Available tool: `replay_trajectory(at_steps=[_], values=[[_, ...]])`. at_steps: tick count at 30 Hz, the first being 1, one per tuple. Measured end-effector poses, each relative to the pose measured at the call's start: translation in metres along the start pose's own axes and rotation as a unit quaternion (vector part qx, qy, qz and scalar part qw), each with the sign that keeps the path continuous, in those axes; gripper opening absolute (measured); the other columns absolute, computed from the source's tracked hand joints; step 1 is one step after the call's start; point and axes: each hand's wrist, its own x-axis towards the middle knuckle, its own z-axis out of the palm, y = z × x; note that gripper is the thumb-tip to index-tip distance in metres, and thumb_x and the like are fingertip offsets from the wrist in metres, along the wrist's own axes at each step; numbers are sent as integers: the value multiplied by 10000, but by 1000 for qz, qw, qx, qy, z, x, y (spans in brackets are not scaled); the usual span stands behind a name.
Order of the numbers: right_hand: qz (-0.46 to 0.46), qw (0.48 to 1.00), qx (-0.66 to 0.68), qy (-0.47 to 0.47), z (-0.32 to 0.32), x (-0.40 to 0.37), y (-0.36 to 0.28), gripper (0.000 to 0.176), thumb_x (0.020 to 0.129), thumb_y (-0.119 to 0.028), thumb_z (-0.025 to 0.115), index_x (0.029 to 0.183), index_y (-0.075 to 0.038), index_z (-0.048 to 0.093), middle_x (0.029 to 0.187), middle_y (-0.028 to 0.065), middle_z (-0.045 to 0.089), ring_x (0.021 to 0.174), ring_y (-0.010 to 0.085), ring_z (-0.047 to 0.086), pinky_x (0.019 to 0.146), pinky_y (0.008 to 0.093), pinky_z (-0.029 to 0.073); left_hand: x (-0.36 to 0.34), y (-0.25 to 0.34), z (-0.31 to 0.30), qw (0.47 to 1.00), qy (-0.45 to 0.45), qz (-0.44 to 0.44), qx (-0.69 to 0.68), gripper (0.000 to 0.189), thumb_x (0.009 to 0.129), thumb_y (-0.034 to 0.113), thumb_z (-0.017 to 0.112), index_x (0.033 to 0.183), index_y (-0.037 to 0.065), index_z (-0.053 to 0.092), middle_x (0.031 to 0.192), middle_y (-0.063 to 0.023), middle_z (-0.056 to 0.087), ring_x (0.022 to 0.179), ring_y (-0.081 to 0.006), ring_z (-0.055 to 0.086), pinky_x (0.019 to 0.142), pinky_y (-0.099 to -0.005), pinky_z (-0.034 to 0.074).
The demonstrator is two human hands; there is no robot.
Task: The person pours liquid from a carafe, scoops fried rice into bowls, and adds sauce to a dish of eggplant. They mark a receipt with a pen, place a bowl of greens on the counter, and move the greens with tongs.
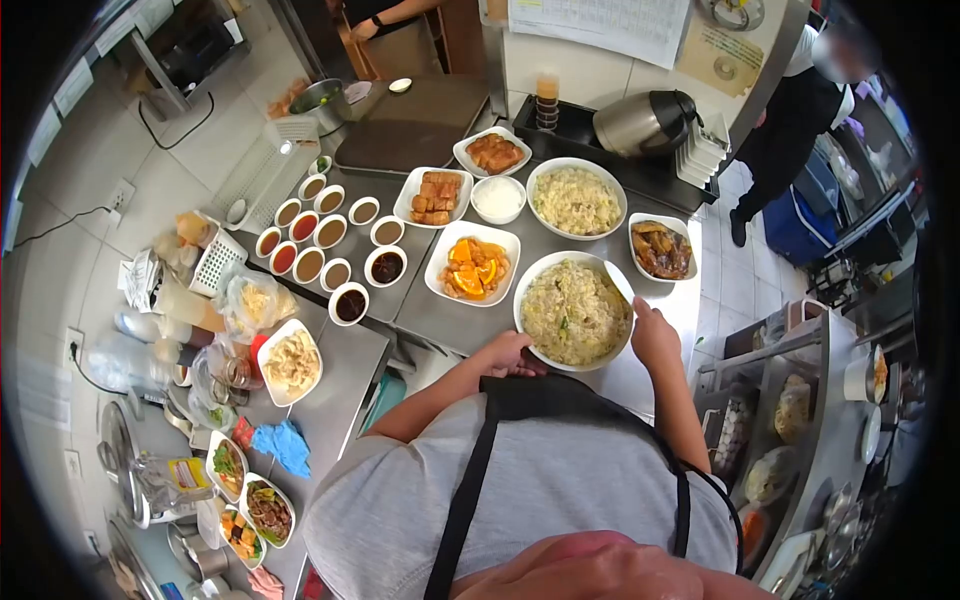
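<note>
A large white bowl of fried rice (572, 313) sits at the near edge of the steel counter. My left hand (512, 354) is closed on its lower left rim. By the right rim my right hand (652, 335) is closed around the end of a white spoon-like utensil (619, 281), whose broad part lies along the inside of the bowl. Beyond it stands a second bowl of fried rice (576, 199). Close by are a square dish with orange slices (473, 269) and a dish of glazed brown meat (661, 249).
Several small sauce cups (308, 266) cover the counter to the left. Behind are sliced rolls (437, 197), white rice (498, 199) and a steel jug (645, 124). Filled dishes (268, 510) line the left side counter. A person (800, 120) stands far right; another person's arm (390, 15) shows at top.
</note>
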Motion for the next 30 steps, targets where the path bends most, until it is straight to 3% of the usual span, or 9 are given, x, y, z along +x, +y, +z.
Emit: replay_trajectory(at_steps=[6, 10, 15, 21, 24, 26, 27, 28, 30], values=[[-82, 993, 73, 50, -14, -9, 7, 369, 798, -130, 399, 1167, -135, 403, 943, 180, 534, 779, 352, 553, 675, 425, 448, -1, -4, 7, 999, 25, 21, -35, 275, 820, 194, 366, 993, 25, 497, 799, -131, 607, 681, -193, 599, 575, -273, 473], [-33, 999, 36, 11, 2, -10, 5, 346, 810, -139, 360, 1152, -127, 406, 903, 186, 531, 752, 358, 556, 657, 430, 446, 2, -10, 10, 998, 8, 59, -31, 328, 830, 200, 330, 981, -41, 493, 809, -168, 594, 693, -218, 597, 595, -292, 480], [-47, 996, 70, 6, 8, -12, 10, 404, 791, -128, 421, 1191, -138, 368, 918, 186, 521, 736, 365, 544, 644, 438, 445, 3, -11, 19, 995, 64, 51, -54, 335, 841, 180, 284, 997, -54, 467, 827, -179, 584, 724, -240, 596, 597, -303, 487], [-72, 991, 98, 47, 30, -8, 29, 373, 809, -138, 393, 1180, -128, 365, 920, 199, 520, 752, 380, 544, 652, 461, 437, 6, -15, 29, 992, 54, 79, -84, 323, 846, 207, 332, 1011, -39, 461, 841, -175, 584, 746, -246, 598, 616, -306, 489], [-121, 983, 121, 63, 34, -6, 32, 382, 810, -113, 374, 1192, -99, 371, 1007, 229, 501, 829, 378, 525, 706, 420, 431, 4, -16, 34, 990, 41, 94, -100, 348, 849, 264, 376, 1012, -30, 465, 849, -173, 583, 766, -246, 595, 623, -306, 488], [-141, 969, 195, 59, 48, 14, 53, 400, 801, -70, 359, 1201, -61, 363, 1035, 232, 496, 845, 350, 530, 724, 385, 424, 9, -27, 25, 987, 13, 102, -122, 428, 831, 365, 431, 1068, 8, 427, 887, -183, 567, 768, -256, 584, 621, -324, 482], [-184, 965, 185, 23, 55, 29, 70, 439, 786, -30, 348, 1225, -45, 327, 929, 173, 532, 714, 245, 544, 643, 319, 435, 6, -30, 24, 985, 17, 110, -131, 453, 824, 392, 442, 1087, 24, 412, 905, -187, 558, 765, -259, 580, 621, -330, 479], [-118, 921, 366, -53, 36, 22, 62, 464, 772, 9, 344, 1230, -47, 308, 825, 102, 503, 588, 140, 476, 536, 246, 411, -2, -32, 29, 983, 58, 119, -127, 469, 818, 414, 446, 1096, 38, 402, 916, -185, 549, 756, -255, 574, 617, -322, 475], [-138, 851, 507, 9, 27, 25, 53, 463, 739, 56, 340, 1190, -44, 309, 798, 77, 468, 547, 103, 435, 462, 210, 376, -16, -38, 32, 975, 121, 138, -122, 482, 810, 434, 458, 1100, 54, 395, 928, -173, 539, 750, -241, 567, 613, -307, 468]])
